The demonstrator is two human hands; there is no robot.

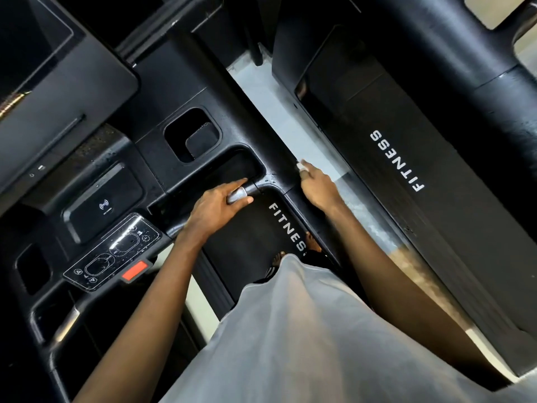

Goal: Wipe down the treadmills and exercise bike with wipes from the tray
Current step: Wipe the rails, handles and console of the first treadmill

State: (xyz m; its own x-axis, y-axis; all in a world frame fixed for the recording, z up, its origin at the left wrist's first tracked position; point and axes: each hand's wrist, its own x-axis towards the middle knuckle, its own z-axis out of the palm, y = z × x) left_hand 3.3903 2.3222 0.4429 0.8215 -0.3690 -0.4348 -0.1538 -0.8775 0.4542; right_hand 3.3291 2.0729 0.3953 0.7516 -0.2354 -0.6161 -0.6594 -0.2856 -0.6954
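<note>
I stand on the belt (255, 228) of a black treadmill, facing its console (186, 91). My left hand (216, 207) grips the silver handlebar grip (236, 196) just below the console. My right hand (318, 186) reaches to the treadmill's right side arm (261, 120) and holds a small white wipe (301, 165) at its fingertips, pressed against the arm's outer edge. Most of the wipe is hidden under the fingers. Water droplets glisten on the arm near both hands.
A control panel (113, 251) with a red stop button (134, 271) sits at the lower left, beside cup holders (191, 135) and a dark screen (35, 39). A second treadmill (406, 170) marked FITNESS stands to the right across a strip of pale floor (276, 97).
</note>
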